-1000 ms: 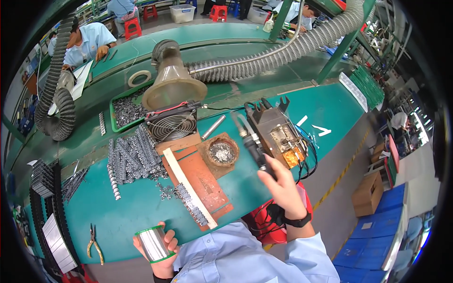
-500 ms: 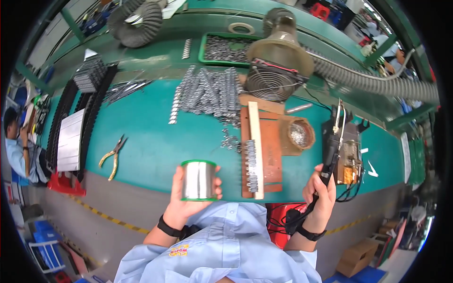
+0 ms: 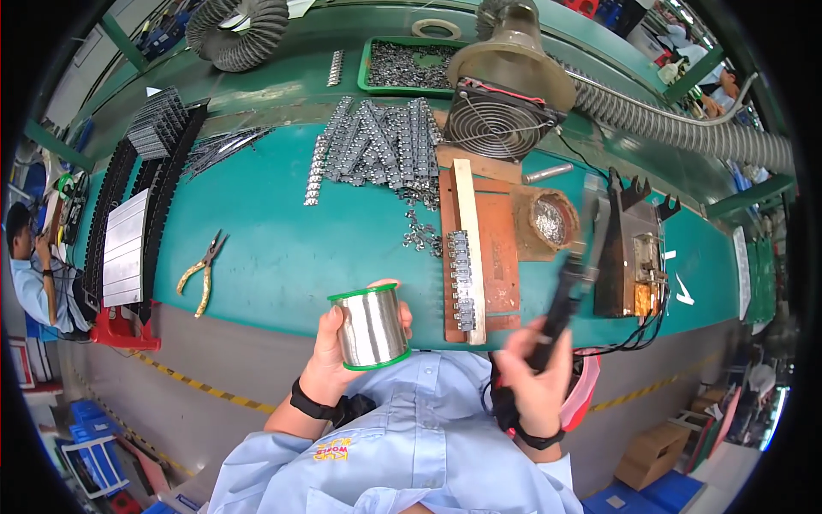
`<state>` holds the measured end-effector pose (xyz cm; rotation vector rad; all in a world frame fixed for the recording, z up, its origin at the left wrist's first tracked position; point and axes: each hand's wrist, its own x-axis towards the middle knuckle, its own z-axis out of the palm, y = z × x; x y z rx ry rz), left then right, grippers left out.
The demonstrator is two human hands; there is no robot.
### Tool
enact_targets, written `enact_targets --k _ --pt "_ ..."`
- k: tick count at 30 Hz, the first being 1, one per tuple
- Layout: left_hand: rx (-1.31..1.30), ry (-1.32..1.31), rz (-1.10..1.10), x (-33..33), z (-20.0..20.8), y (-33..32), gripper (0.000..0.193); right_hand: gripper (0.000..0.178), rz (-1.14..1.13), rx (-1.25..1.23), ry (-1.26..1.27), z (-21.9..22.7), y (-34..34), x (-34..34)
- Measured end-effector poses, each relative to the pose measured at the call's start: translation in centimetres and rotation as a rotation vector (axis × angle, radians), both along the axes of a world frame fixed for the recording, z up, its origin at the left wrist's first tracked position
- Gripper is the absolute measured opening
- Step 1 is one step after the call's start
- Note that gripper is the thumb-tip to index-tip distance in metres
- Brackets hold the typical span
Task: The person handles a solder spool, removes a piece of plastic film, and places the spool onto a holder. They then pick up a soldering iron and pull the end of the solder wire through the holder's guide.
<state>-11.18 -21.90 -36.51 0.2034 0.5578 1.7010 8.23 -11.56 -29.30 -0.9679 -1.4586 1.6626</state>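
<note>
My left hand (image 3: 324, 355) is wrapped round a spool of silvery solder wire (image 3: 373, 330) with green rims, held tilted at the table's front edge. In my right hand (image 3: 539, 377) is the black handle of a soldering iron (image 3: 561, 304), blurred by motion, its metal end pointing up and away. To its left, a strip of small metal parts (image 3: 463, 287) lies along a pale wooden bar (image 3: 473, 257) on a reddish-brown board (image 3: 495, 274). Behind the iron stands a round brown pot (image 3: 552, 220) with silvery contents.
Pliers (image 3: 204, 272) with yellow handles lie at left. A heap of metal strips (image 3: 381, 146) sits behind, near a green tray (image 3: 402, 86) of small parts. A fan (image 3: 495, 124) faces me. A black box stand (image 3: 629, 265) is at right. A co-worker (image 3: 38, 274) sits far left.
My right hand has drawn the soldering iron left, away from the black box stand, and nearer my body. The solder spool has tilted and shifted slightly right in my left hand.
</note>
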Motion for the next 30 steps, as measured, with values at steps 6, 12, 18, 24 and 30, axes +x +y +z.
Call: enact_targets --k 6,12,18,24,30 --pt "-0.036 0.165 0.044 0.7 2.5 -0.2 0.086 0.046 0.418 0.174 -0.185 0.4 -0.5 -3.4" --pt "0.002 0.283 0.076 1.3 3.9 -0.9 0.093 0.046 0.462 0.223 -0.206 1.2 -1.2 -3.2" --pt "0.030 0.312 0.122 1.8 3.6 -1.4 0.095 0.049 0.461 0.288 -0.250 0.9 -1.8 -2.9" --pt "0.050 0.151 0.170 2.1 2.8 -1.7 0.094 0.042 0.451 0.276 -0.194 1.4 -2.1 -3.0" --pt "0.082 0.096 0.168 1.9 2.4 -1.8 0.094 0.039 0.509 0.300 -0.216 1.3 -1.5 -3.4"
